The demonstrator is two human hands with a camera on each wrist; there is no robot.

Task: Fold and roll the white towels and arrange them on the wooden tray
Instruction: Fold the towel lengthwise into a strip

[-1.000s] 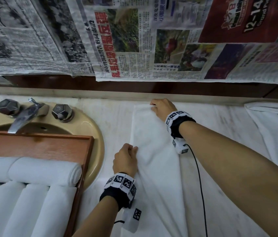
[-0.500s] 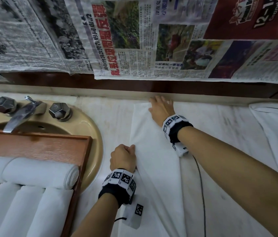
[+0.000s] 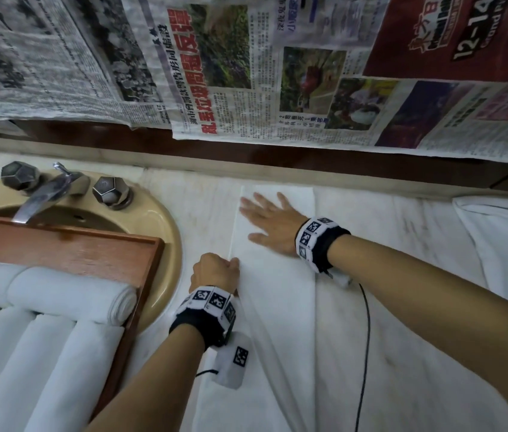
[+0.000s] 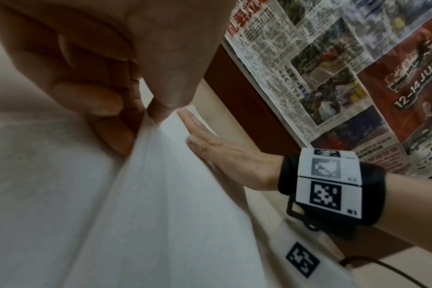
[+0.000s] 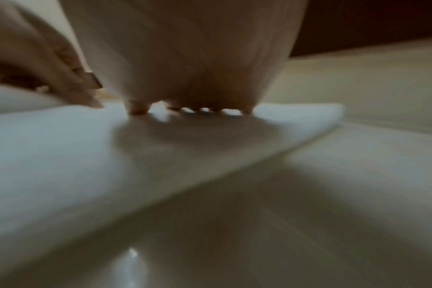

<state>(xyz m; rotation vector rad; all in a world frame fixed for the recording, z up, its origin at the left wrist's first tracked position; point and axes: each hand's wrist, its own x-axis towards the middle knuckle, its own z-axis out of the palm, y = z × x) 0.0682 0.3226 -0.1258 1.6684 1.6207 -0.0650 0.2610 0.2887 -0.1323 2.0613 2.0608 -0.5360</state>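
Note:
A long white towel (image 3: 274,294) (image 4: 141,204) (image 5: 111,148), folded into a narrow strip, lies on the marble counter and runs from the back wall toward me. My left hand (image 3: 215,271) (image 4: 126,109) pinches the towel's left folded edge between thumb and curled fingers. My right hand (image 3: 266,218) (image 4: 210,144) lies flat with spread fingers on the far end of the strip. The wooden tray (image 3: 115,254) sits over the sink at the left and holds several rolled white towels (image 3: 68,294).
A beige sink (image 3: 159,219) with a metal faucet (image 3: 47,194) and two knobs sits left of the towel. Another white towel (image 3: 502,232) lies at the right edge of the counter. Newspaper (image 3: 246,67) covers the wall behind. A black cable (image 3: 365,338) trails from my right wrist.
My right hand has let go of the towel's far corner, spread flat and slid toward me along the strip. The left hand keeps its pinch on the left edge.

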